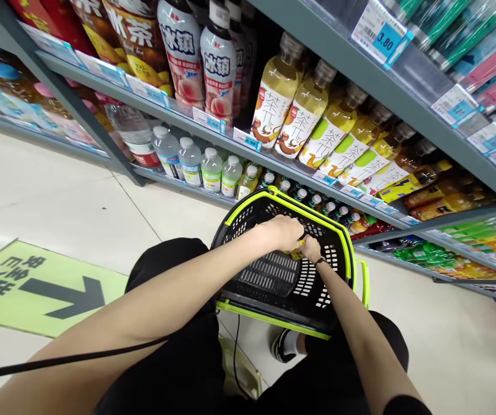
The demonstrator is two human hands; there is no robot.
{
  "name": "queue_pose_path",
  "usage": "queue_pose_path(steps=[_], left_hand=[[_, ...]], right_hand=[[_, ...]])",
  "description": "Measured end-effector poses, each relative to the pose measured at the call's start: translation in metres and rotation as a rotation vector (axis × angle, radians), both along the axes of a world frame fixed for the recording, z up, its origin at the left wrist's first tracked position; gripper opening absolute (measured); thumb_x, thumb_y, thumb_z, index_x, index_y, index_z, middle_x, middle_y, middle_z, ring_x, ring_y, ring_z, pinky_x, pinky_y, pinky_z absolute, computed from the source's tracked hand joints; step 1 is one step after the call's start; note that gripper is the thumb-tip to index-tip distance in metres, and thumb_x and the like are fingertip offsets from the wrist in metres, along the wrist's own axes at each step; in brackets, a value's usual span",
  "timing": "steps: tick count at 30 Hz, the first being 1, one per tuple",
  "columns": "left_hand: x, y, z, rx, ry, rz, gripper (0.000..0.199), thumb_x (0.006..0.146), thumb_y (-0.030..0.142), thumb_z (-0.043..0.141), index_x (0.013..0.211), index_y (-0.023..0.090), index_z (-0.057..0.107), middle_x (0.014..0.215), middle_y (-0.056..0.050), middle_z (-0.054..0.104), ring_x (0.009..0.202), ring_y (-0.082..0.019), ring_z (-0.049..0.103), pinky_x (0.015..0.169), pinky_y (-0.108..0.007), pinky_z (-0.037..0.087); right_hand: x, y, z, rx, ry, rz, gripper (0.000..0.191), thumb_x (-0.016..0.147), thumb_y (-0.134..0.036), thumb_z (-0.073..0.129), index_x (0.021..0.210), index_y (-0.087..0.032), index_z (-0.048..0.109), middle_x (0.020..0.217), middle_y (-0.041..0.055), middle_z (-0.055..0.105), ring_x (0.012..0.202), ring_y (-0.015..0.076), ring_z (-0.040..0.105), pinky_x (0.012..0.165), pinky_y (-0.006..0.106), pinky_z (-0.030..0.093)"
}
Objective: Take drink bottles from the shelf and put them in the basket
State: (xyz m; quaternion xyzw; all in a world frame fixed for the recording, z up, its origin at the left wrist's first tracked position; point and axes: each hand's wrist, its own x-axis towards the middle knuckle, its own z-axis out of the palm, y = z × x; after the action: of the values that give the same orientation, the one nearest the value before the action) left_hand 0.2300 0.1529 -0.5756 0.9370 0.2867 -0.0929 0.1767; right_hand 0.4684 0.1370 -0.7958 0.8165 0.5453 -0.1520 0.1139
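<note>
A black shopping basket with a lime-green rim rests at my knees. Over its inside, my left hand and my right hand come close together, both with fingers closed. Between them shows a small yellow item with dark markings. My hands hide most of it, so I cannot tell its exact kind. A dark band circles my right wrist. The slotted floor of the basket shows around the hands.
Shelves ahead carry bottled tea, peach drinks and small water bottles behind price tags. A green floor sign with an arrow lies at left. A black cord crosses my left arm.
</note>
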Motion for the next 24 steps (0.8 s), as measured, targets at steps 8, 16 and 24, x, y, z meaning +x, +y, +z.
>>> queue_pose_path(steps=[8, 16, 24], left_hand=[[0.002, 0.001, -0.009, 0.006, -0.055, -0.028, 0.031, 0.095, 0.021, 0.053, 0.109, 0.007, 0.076, 0.112, -0.022, 0.076, 0.110, -0.034, 0.073, 0.094, -0.040, 0.055], [0.018, -0.039, -0.026, -0.139, 0.023, -0.246, 0.024, 0.084, 0.039, 0.070, 0.091, 0.020, 0.081, 0.089, -0.009, 0.081, 0.085, -0.028, 0.078, 0.071, -0.031, 0.058], [0.021, -0.043, -0.024, -0.057, 0.144, -0.141, 0.033, 0.093, 0.030, 0.062, 0.111, 0.007, 0.077, 0.116, -0.024, 0.076, 0.113, -0.037, 0.072, 0.100, -0.045, 0.055]], right_hand=[[-0.005, 0.007, -0.005, -0.042, -0.069, 0.067, 0.037, 0.102, -0.041, 0.063, 0.128, -0.015, 0.063, 0.120, 0.0104, 0.068, 0.105, 0.0240, 0.069, 0.094, 0.046, 0.058], [0.004, -0.008, 0.037, 0.060, 0.006, 0.106, 0.031, 0.098, -0.040, 0.070, 0.114, -0.013, 0.069, 0.111, 0.0084, 0.072, 0.099, 0.0222, 0.070, 0.092, 0.044, 0.058], [0.103, -0.022, 0.150, 0.678, 0.005, -0.071, 0.033, 0.100, -0.033, 0.050, 0.079, -0.017, 0.069, 0.077, 0.0054, 0.073, 0.074, 0.0196, 0.069, 0.076, 0.030, 0.052]])
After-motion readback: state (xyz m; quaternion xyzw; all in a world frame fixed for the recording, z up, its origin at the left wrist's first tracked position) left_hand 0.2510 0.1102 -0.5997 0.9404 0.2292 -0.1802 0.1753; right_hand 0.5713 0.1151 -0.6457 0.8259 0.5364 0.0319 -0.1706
